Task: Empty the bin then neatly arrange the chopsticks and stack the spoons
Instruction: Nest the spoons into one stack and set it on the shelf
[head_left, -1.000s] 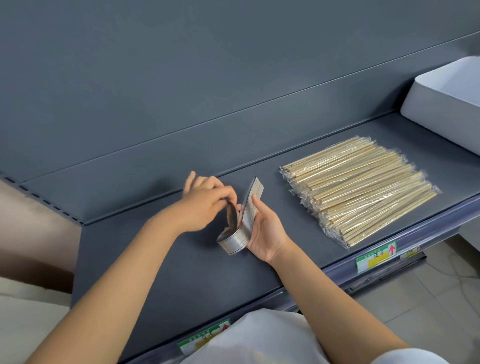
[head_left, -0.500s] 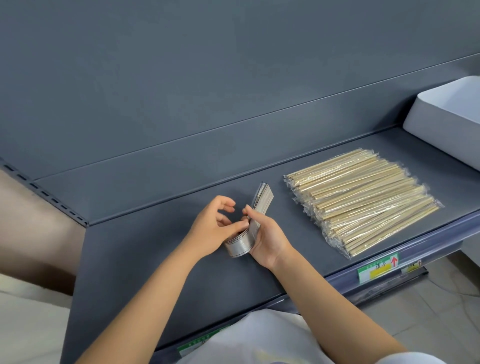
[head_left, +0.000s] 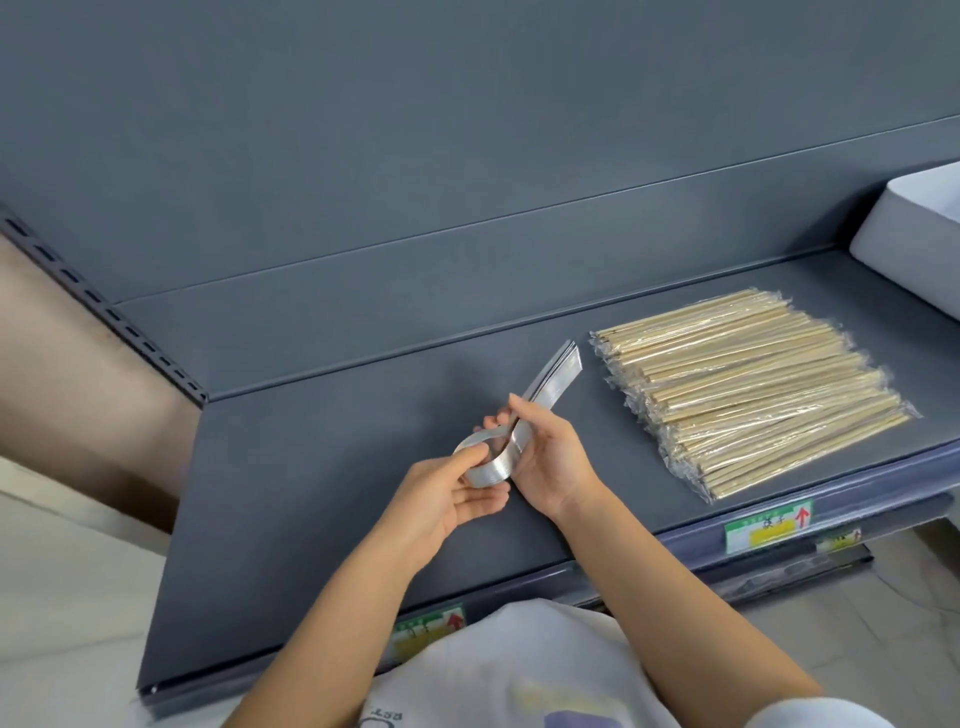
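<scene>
Here, over the middle of the shelf (head_left: 311, 493) near its front edge, both hands hold a nested stack of metal spoons (head_left: 550, 376). The left hand (head_left: 447, 499) pinches the bowls and the right hand (head_left: 550, 462) curls round the handles. Wrapped chopsticks (head_left: 753, 395) lie piled toward the right end. The white bin (head_left: 914, 249) sits at the right edge, its inside out of sight.

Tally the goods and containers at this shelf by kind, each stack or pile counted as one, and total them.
spoon stack: 1
wrapped chopstick pile: 1
white bin: 1
Total: 3
The single spoons and chopsticks are too tightly packed to count.
</scene>
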